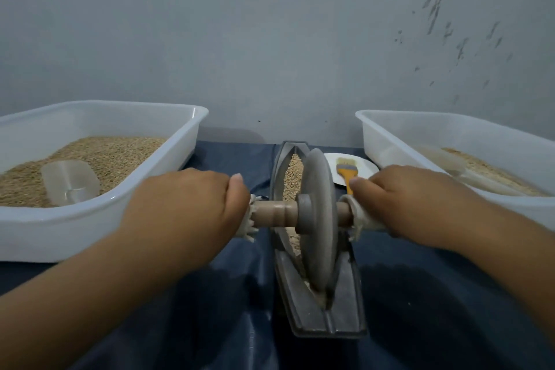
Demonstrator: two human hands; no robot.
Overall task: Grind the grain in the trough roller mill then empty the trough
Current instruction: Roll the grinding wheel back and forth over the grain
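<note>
While both hands grip the axle, I log the step in hand as grinding: the wheel (316, 213) stands upright in the trough (342, 303), near its middle, with whole-looking grain (292, 173) lying in the far half of the channel and a thinner trail beside the wheel on the near side.

Hands: left hand (183, 207) curled tight round the left end of the axle (274, 213), over a frayed cloth wrap; right hand (411, 201) curled round the right end, likewise wrapped. Neither is open.

Handling note, my judgement: I would keep the axle level and both hands pressing equally, so the wheel stays upright in the groove and does not ride up a wall. Long strokes to the far tip are called for, since most of the unbroken grain sits there. Easing off near each end should stop grain spilling onto the dark cloth (435, 309).

Count:
- Trough mill: one, lengthwise between the hands, on the dark cloth.
- Wheel with axle: one.
- White tubs: two. Left tub (120, 204) holds grain; right tub (390, 132) holds a lesser, paler heap.
- Clear scoops: two, one in the left tub (70, 182), one in the right tub (450, 165), the latter blurred.
- Plate (365, 170): one, white, beyond the right hand.
- Brush (347, 173): one, yellow-handled, on the plate.

Emptying is not yet begun.
</note>
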